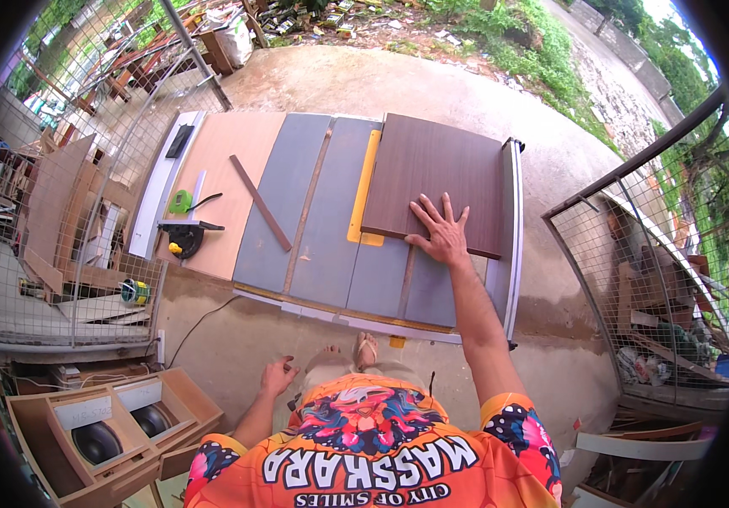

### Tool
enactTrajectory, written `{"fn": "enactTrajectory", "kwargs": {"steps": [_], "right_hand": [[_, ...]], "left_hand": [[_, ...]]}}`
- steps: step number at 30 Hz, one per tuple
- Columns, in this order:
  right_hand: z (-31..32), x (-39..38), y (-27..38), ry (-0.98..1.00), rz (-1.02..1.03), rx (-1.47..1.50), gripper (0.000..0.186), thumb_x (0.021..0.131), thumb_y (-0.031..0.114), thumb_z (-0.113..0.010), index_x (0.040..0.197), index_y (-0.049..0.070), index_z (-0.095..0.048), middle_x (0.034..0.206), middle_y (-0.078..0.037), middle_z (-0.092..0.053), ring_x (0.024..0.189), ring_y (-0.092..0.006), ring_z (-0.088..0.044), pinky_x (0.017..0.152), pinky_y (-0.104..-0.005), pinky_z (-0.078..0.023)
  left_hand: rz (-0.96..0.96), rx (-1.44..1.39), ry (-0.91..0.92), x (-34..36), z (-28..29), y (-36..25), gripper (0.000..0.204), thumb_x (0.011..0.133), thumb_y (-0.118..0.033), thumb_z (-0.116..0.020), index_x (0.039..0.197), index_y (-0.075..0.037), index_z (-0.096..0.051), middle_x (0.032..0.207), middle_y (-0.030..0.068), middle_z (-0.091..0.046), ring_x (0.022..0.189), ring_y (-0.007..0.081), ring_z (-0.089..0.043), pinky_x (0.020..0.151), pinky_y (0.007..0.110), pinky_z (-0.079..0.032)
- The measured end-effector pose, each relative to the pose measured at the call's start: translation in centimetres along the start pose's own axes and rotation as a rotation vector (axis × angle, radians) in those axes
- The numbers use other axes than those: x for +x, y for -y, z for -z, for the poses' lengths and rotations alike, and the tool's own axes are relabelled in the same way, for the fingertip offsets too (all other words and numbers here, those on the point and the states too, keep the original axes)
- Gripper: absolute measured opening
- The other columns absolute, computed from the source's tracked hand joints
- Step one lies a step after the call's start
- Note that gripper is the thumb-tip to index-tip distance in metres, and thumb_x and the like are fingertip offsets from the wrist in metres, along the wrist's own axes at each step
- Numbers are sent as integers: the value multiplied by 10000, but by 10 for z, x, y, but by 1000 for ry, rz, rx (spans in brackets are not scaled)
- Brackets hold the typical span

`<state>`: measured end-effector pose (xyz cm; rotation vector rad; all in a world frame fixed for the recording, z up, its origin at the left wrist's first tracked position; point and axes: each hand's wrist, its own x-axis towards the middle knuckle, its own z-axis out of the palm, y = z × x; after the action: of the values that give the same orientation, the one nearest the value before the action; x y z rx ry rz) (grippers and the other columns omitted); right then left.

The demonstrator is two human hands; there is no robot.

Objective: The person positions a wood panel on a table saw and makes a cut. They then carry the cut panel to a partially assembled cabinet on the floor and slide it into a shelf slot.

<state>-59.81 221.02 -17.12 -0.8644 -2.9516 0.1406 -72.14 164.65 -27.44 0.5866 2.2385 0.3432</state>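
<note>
My right hand (442, 233) lies flat, fingers spread, on the near edge of a dark brown wood-grain board (441, 169). The board rests on the grey top of a table saw (301, 254), close to the white rail (513, 237) on the right and partly over a yellow insert plate (366, 190). My left hand (278, 375) hangs low by my side, away from the saw, fingers loosely bent and apart with nothing visible in them. Left of the board, a narrow brown wood strip (260, 203) lies slantwise across the tabletop.
On the pale wood panel (237, 140) at the left sit a green tape measure (180, 201) and a black mitre gauge (183, 240) with a yellow knob. Wire-mesh gates (635, 271) flank the saw. A wooden box with black speaker cones (98, 442) stands at lower left.
</note>
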Motion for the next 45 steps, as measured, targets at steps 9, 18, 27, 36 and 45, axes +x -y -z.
{"fn": "enactTrajectory", "kwargs": {"steps": [9, 18, 27, 36, 45], "right_hand": [[0, 5, -1, 26, -10, 3, 893, 847, 800, -580, 1618, 413, -348, 1725, 94, -255, 1610, -381, -105, 1170, -839, -42], [1, 9, -3, 36, -20, 5, 897, 842, 801, -585, 1618, 423, -341, 1725, 105, -244, 1613, -371, -95, 1175, -837, -38], [3, 13, -2, 63, -38, 6, 899, 843, 797, -585, 1623, 429, -331, 1735, 97, -226, 1615, -373, -84, 1174, -829, -31], [1, 17, -5, 70, -48, 1, 898, 839, 814, -568, 1620, 444, -323, 1731, 100, -226, 1612, -385, -83, 1160, -858, -26], [-3, 20, -8, 57, -55, 18, 896, 831, 822, -573, 1613, 457, -331, 1732, 98, -227, 1613, -392, -74, 1153, -864, -3]], "left_hand": [[87, 47, -18, 1, 0, 2, 526, 892, -456, -750, 1333, -175, -698, 1102, 98, -789, 1081, 322, -731, 947, 473, -565], [130, 83, -3, 1, 3, 0, 530, 887, -468, -750, 1331, -183, -701, 1125, 90, -787, 1094, 316, -728, 961, 469, -562], [180, 101, -7, 1, 7, -3, 543, 884, -481, -750, 1337, -188, -697, 1129, 76, -788, 1117, 311, -720, 978, 469, -556], [202, 114, -13, 1, 8, -8, 547, 879, -483, -753, 1336, -188, -702, 1130, 70, -789, 1121, 306, -719, 985, 464, -556], [216, 137, 15, 0, 5, -10, 547, 873, -497, -753, 1325, -191, -710, 1152, 66, -785, 1135, 301, -714, 997, 458, -553]]}}
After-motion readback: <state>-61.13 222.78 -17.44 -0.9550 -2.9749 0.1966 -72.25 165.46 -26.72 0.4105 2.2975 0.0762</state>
